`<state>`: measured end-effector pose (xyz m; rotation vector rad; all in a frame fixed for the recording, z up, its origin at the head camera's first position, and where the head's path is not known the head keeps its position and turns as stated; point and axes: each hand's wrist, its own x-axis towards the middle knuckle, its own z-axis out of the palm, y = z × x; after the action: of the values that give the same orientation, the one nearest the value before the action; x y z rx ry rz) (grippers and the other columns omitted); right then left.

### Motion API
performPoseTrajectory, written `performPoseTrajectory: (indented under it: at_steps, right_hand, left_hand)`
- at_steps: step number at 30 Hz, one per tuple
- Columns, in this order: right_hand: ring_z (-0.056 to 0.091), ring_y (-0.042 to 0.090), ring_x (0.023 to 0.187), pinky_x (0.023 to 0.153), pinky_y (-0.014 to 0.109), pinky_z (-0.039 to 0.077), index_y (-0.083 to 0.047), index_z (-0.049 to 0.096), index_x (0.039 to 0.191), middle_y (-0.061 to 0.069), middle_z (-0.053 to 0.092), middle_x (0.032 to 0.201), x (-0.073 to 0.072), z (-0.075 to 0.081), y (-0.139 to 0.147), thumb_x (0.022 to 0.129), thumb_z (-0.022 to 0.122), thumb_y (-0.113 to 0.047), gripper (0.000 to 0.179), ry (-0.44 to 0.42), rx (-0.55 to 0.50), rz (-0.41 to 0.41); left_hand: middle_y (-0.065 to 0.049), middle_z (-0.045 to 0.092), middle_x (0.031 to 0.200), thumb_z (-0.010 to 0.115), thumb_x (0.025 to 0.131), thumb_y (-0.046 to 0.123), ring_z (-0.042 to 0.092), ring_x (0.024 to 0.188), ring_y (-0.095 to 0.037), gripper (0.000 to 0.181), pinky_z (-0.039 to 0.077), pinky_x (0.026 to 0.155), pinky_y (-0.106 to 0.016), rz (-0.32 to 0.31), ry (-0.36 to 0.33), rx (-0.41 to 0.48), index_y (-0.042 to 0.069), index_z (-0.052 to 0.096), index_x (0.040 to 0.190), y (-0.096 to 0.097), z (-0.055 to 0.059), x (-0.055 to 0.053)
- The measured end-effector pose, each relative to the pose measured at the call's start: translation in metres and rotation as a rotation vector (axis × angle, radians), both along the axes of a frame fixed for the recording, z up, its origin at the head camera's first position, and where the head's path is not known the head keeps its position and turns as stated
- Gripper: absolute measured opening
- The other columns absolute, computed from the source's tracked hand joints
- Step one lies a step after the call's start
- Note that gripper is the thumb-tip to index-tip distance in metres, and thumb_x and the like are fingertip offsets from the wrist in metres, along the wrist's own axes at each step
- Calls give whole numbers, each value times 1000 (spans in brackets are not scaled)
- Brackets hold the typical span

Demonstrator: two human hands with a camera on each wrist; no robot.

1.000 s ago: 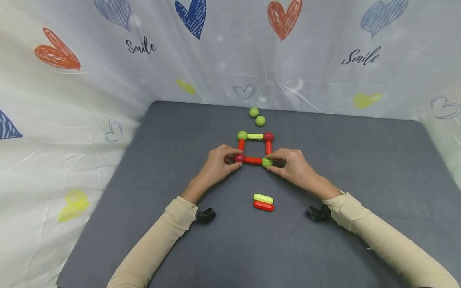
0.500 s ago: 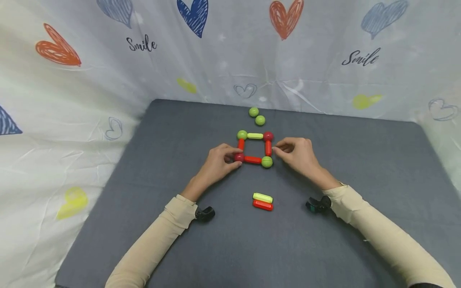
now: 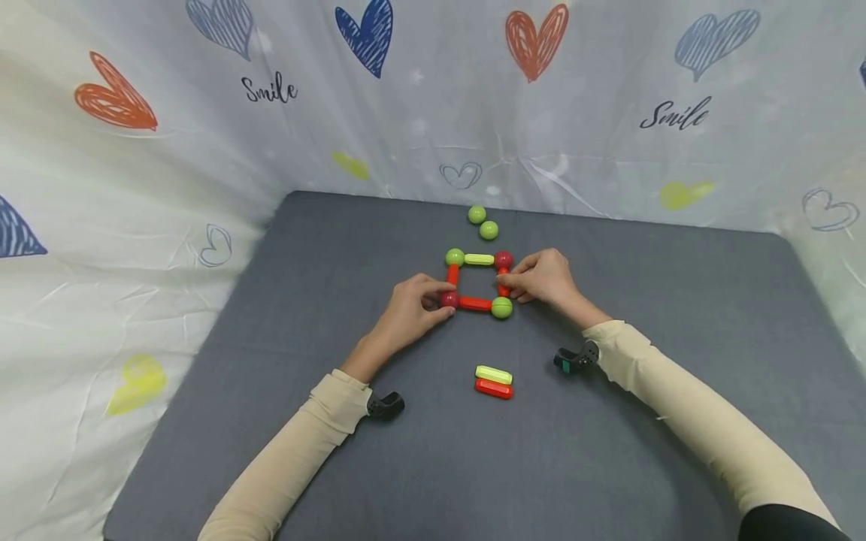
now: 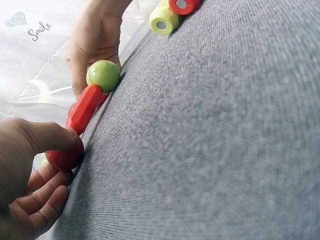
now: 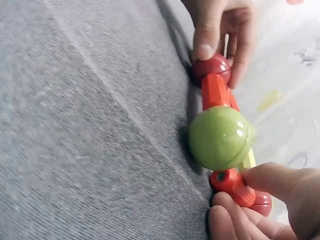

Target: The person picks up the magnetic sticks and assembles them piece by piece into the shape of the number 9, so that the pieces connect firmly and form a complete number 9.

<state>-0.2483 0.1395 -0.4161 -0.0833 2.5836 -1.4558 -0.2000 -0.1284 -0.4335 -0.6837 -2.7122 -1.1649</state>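
Note:
A square of magnetic balls and rods lies on the dark grey cloth in the head view. My left hand (image 3: 406, 309) pinches its near-left red ball (image 3: 449, 299) between thumb and fingers. From that ball a red rod (image 3: 476, 303) runs to a green ball (image 3: 501, 307). My right hand (image 3: 546, 279) pinches the right-side red rod (image 5: 236, 189), whose bare end face shows beside the green ball in the right wrist view. The far side has a second red ball (image 3: 503, 259), a yellow-green rod (image 3: 479, 259) and a green ball (image 3: 455, 258). Another red rod (image 3: 452, 273) forms the left side.
Two loose green balls (image 3: 489, 230) sit beyond the square, near the table's far edge. Closer to me, a loose yellow-green rod (image 3: 494, 374) and red rod (image 3: 494, 388) lie side by side. A printed curtain (image 3: 419, 113) hangs behind the table (image 3: 338, 481).
My right hand has let go of the near-right green ball, lifted off and come round to pinch the right-side red rod. My left hand keeps its hold on the red ball.

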Motion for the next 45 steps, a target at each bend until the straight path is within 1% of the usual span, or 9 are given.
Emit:
performPoseTrajectory:
  at_steps: [13,23,25,28,30,32,37,40,45]
  right_hand:
    - [72,19,64,61,37,60,5,76,93,14,74,79,0,3,-1,83,83,-17,25,-165,-94,-31]
    - [72,23,65,61,38,60,5,76,94,15,73,77,5,4,4,85,81,-20,26,-131,-72,4]
    - [72,23,63,59,38,60,1,77,91,12,73,74,10,9,7,87,80,-23,25,-55,8,45]
    - [69,18,60,56,34,57,-6,78,85,4,72,70,24,20,11,88,78,-26,20,143,193,135]
    - [66,13,60,56,32,54,-9,78,82,-1,71,70,38,28,11,87,78,-23,14,272,279,223]
    - [64,9,62,57,30,54,-11,77,83,-4,70,72,55,32,10,85,80,-19,9,331,301,345]
    - [66,3,70,63,23,56,-14,77,92,-10,70,81,91,27,3,85,83,-22,12,211,225,619]
    - [66,2,71,65,23,56,-14,77,94,-11,70,82,101,23,-2,85,83,-23,15,168,218,651]
    - [65,1,70,64,22,55,-12,78,94,-10,70,82,101,20,-8,84,83,-20,14,179,239,680]
  left_hand:
    - [-4,64,102,84,83,14,65,87,-13,35,55,77,-26,-2,-11,12,10,75,117,2,-6,4]
    - [-4,64,101,85,81,14,64,86,-12,35,55,76,-26,0,-5,27,10,75,115,3,-9,4]
    - [-4,64,101,85,82,14,64,86,-12,35,55,77,-26,-2,-4,27,9,75,115,3,-8,4]
    - [-4,64,101,85,82,14,64,87,-12,35,55,77,-26,-7,-2,28,9,75,116,3,-8,4]
    - [-4,64,100,84,82,14,65,87,-13,35,55,78,-26,-11,1,29,9,75,116,3,-7,3]
    - [-5,64,100,84,82,13,65,87,-13,35,55,78,-27,-14,6,32,9,75,116,4,-5,2]
    - [-4,64,101,84,83,14,65,87,-13,34,55,78,-27,-18,7,30,9,74,116,3,-3,-2]
    - [-4,64,102,84,83,15,65,88,-13,35,55,78,-27,-16,1,26,9,74,117,2,-2,-2]
    - [-4,64,102,84,83,16,65,88,-14,35,55,78,-28,-6,-7,19,10,75,117,1,-2,-2]
